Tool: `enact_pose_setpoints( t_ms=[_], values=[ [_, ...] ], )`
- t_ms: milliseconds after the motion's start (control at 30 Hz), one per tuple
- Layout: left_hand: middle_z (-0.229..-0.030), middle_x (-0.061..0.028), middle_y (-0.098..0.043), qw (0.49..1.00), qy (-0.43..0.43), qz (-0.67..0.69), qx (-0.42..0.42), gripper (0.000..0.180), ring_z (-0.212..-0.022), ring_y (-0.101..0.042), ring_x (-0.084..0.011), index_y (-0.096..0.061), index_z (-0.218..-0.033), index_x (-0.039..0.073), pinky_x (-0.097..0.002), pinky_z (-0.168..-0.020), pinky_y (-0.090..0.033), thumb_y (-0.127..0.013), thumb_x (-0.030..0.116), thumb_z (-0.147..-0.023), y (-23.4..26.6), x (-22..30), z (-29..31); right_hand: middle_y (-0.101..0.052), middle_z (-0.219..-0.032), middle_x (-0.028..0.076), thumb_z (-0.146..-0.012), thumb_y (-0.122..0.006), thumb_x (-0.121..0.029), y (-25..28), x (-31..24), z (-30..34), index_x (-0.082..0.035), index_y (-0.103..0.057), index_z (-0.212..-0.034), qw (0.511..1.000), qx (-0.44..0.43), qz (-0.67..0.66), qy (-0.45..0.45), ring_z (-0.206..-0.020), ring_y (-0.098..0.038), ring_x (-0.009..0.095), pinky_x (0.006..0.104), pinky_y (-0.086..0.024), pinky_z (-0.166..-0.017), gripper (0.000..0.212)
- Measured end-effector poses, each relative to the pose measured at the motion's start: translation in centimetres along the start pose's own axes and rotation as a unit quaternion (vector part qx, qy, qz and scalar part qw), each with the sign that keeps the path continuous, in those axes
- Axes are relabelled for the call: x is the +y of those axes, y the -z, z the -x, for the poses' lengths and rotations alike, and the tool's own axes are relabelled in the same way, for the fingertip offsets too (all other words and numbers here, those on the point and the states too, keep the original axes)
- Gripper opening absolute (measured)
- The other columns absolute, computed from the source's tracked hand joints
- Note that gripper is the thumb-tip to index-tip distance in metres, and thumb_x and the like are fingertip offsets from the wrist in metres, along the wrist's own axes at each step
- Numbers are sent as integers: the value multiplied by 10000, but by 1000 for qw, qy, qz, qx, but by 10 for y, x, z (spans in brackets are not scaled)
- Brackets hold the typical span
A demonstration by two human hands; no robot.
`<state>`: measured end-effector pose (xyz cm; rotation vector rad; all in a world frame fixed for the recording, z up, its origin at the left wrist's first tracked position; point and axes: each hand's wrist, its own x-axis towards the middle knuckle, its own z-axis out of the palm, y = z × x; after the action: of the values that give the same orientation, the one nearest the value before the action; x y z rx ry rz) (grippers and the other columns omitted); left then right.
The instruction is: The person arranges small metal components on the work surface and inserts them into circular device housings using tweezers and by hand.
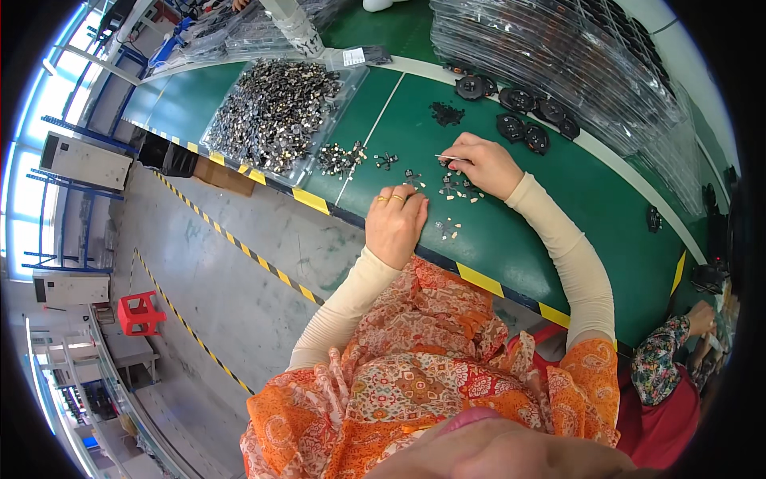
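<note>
your green bench (574, 215) carries a clear tray (351, 84) heaped with small pieces (275, 108). your left hand (393, 227) is at the bench's near edge, fingers bent close together; i cannot tell whether they pinch anything. your right hand's (487, 166) fingers are clamped on a thin metal tool (452, 158), just beside loose black parts (448, 188) with pale tips, lying on the bench.

Cream sleeves (568, 247), golden rings (397, 198) and orange patterned clothing (423, 383) are worn.
</note>
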<state>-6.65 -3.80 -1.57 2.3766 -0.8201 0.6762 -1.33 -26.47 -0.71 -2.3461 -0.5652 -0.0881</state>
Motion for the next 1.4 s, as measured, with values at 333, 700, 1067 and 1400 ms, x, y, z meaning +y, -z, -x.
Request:
enact_pose_setpoints(
  t_ms=[333, 700, 1067, 1400],
  values=[
    [-922, -123, -686, 945, 218, 214, -117, 99, -754, -640, -273, -733, -920, 41, -366, -657, -508, -686, 98, -854, 5, -10, -18, -639, -951, 72, -862, -671, -68, 2, 8, -1, -90, -729, -1069, 999, -25, -25, -1, -863, -646, 245, 334, -510, -764, 216],
    [-1158, -76, -640, 996, -65, 12, -58, 266, -1043, -571, -267, -689, -1055, 19, -413, -945, -427, -705, 138, -817, -10, 9, -1, -629, -870, 59, -874, -685, -254, -7, -14, 17, -99, -675, -933, 990, 78, 111, -36, -737, -642, 268, 371, -494, -631, 165],
    [-1146, -89, -638, 994, -64, 47, -78, 299, -1010, -571, -286, -696, -1077, 19, -432, -899, -443, -735, 116, -797, 30, -1, 31, -616, -824, 46, -836, -722, -151, 2, -14, 67, -92, -644, -897, 979, 140, 138, 49, -651, -640, 238, 346, -484, -531, 115],
    [-1032, -110, -616, 995, -26, 92, -26, 200, -934, -585, -296, -693, -1017, 36, -398, -831, -468, -704, 93, -826, 12, -10, 3, -582, -801, 51, -805, -723, -122, -3, -24, 83, -86, -619, -860, 971, 151, 183, 2, -619, -621, 242, 346, -471, -525, 122]
  ],
)
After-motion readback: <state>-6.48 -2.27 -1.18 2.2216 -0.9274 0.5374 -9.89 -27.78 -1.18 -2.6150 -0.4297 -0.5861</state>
